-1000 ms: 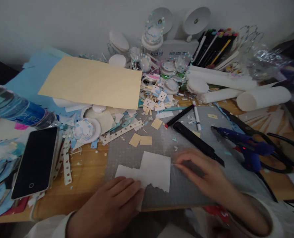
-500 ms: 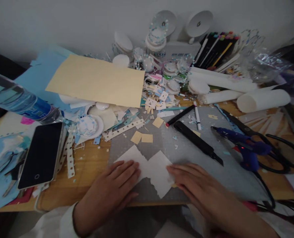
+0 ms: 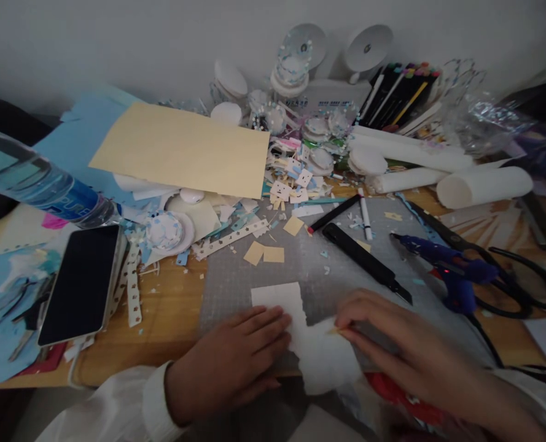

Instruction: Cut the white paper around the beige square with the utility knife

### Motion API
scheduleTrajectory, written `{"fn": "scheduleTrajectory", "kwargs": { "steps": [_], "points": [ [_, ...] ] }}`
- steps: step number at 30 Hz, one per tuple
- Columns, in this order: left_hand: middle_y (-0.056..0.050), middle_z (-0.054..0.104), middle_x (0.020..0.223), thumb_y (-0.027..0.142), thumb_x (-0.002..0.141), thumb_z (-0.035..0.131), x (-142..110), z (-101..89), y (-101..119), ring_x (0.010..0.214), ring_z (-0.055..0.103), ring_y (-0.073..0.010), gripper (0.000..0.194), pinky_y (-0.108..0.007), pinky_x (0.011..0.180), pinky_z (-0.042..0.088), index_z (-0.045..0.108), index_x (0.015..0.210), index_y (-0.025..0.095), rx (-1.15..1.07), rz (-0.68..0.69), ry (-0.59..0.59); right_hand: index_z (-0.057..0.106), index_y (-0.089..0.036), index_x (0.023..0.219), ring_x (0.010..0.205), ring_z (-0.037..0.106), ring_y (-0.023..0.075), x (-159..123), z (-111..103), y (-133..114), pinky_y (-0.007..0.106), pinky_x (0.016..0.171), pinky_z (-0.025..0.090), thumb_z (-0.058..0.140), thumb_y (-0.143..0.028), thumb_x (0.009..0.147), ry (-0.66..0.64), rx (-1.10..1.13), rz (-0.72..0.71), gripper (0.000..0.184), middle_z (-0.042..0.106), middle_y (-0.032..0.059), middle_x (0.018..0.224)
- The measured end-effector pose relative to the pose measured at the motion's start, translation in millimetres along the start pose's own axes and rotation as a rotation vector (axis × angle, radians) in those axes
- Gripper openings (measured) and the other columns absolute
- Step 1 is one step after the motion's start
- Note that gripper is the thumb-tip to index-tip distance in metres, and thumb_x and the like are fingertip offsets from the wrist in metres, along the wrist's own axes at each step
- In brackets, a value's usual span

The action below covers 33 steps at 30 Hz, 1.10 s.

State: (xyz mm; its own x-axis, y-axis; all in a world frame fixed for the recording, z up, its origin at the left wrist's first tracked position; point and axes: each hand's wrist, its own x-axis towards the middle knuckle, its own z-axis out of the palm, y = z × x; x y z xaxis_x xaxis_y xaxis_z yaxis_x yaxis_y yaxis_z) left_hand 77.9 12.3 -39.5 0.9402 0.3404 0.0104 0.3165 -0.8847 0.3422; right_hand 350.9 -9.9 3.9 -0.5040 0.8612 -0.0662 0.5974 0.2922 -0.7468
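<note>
A white paper piece (image 3: 300, 325) with a jagged cut edge lies on the grey cutting mat (image 3: 273, 270) at the table's near edge. My left hand (image 3: 229, 359) rests flat on its left part, fingers stretched out. My right hand (image 3: 392, 344) lies at the sheet's right edge, fingers extended, with a thin yellowish thing under the fingertips that I cannot name. A black utility knife (image 3: 367, 263) lies on the mat just beyond my right hand.
A phone (image 3: 81, 282) and a water bottle (image 3: 42, 187) lie at the left. A tan sheet (image 3: 185, 150) covers the back left. A blue glue gun (image 3: 448, 267), black scissors (image 3: 507, 273), pens (image 3: 346, 212), white paper rolls (image 3: 482, 184) and paper scraps crowd the table.
The white paper has turned and slid toward the near edge, partly over it. Both hands shifted right with it; my left hand now presses the sheet's left part.
</note>
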Motion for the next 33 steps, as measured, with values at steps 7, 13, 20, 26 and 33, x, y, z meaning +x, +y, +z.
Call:
{"fn": "scheduleTrajectory", "kwargs": {
  "steps": [7,13,20,26,33],
  "points": [
    [-0.011,0.048,0.142,0.038,0.096,0.045,-4.9,-3.9,-5.9,0.133,0.043,-0.0252,0.041,-0.041,0.108,0.04,0.053,0.127,0.014,0.017,-0.027,0.048,0.053,-0.023,0.093,0.086,0.058,0.0122,26.1,-0.1,-3.9,0.024,0.076,0.047,0.048,-0.018,0.094,-0.01,0.062,-0.047,0.007,0.06,-0.0001,0.091],
    [-0.01,0.051,0.14,0.04,0.095,0.046,-0.8,-1.1,-5.1,0.133,0.042,-0.024,0.046,-0.04,0.111,0.035,0.049,0.132,0.013,-0.031,-0.002,0.04,0.055,-0.021,0.09,0.08,0.058,0.0109,49.5,15.1,1.1,0.022,0.071,0.046,0.053,-0.019,0.092,-0.049,0.148,-0.023,0.004,0.061,-0.0012,0.086],
    [-0.008,0.059,0.131,0.033,0.094,0.05,1.1,8.3,-3.0,0.128,0.047,-0.0198,0.033,-0.033,0.113,0.033,0.058,0.118,0.012,-0.02,0.078,0.175,0.059,-0.02,0.091,0.072,0.057,0.0102,82.0,35.2,14.6,0.022,0.066,0.045,0.056,-0.016,0.088,-0.06,0.21,-0.047,0.005,0.062,-0.0022,0.08],
    [-0.005,0.063,0.125,0.033,0.094,0.051,-1.8,15.9,-1.7,0.122,0.052,-0.0183,0.028,-0.033,0.111,0.036,0.061,0.111,0.013,-0.048,0.034,0.22,0.06,-0.019,0.09,0.068,0.054,0.0099,88.2,48.2,27.6,0.022,0.061,0.042,0.057,-0.015,0.087,-0.031,0.159,-0.083,0.006,0.06,-0.0025,0.076],
    [-0.002,0.069,0.101,0.018,0.091,0.053,16.5,29.2,12.6,0.096,0.061,-0.0162,0.013,-0.033,0.095,0.045,0.065,0.091,0.015,-0.024,-0.112,0.397,0.061,-0.02,0.092,0.079,0.056,0.012,88.6,51.6,27.1,0.024,0.068,0.046,0.052,-0.015,0.091,0.014,0.147,-0.098,0.01,0.06,0.0011,0.087]
  ]
}}
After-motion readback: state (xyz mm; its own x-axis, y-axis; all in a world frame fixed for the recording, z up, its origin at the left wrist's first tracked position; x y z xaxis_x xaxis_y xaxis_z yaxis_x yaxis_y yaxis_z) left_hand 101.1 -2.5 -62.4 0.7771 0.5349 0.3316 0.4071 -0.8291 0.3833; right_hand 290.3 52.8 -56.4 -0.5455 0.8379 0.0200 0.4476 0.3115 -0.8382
